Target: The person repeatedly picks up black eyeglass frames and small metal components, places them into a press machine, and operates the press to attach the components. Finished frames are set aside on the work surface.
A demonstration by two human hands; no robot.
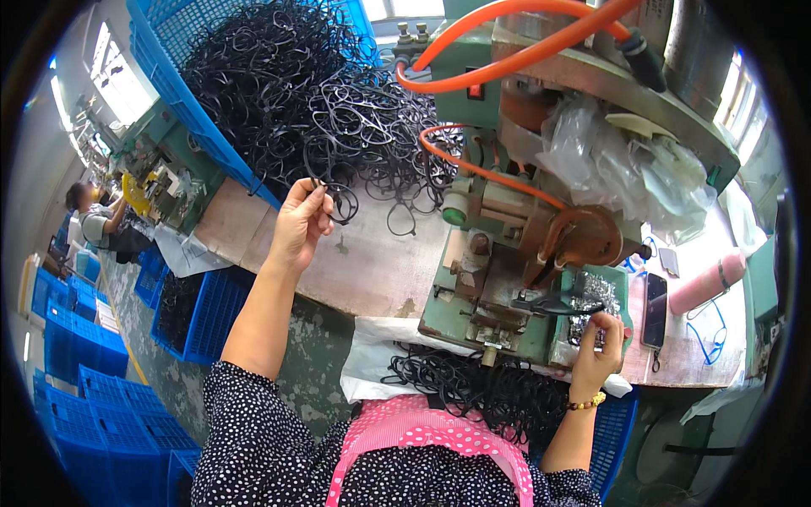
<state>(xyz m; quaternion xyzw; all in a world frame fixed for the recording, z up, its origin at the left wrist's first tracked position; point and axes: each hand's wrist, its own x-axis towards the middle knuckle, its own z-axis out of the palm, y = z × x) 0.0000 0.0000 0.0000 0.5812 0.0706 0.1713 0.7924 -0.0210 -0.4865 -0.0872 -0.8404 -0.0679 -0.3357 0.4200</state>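
Observation:
My left hand [306, 221] is raised over the bench at the edge of a heap of black plastic eyeglass frames [346, 118]. Its thumb and fingers pinch a black eyeglass frame [345, 205], whose loop hangs beside the fingertips. My right hand [598, 342] is closed at the right of a green press machine [498, 224]. A dark eyeglass frame [553, 306] runs from the machine's jig [498, 308] to its fingertips, partly hidden. Under and beside those fingers stands a green tray [621, 291] of small silvery metal parts [591, 291].
A blue crate [182, 101] spills frames onto the bench. More black frames [481, 384] lie on my lap. Orange hoses [507, 72] and plastic bags [608, 160] hang on the machine. A phone [655, 308] and pink bottle [701, 286] are right. Another person [97, 221] sits far left.

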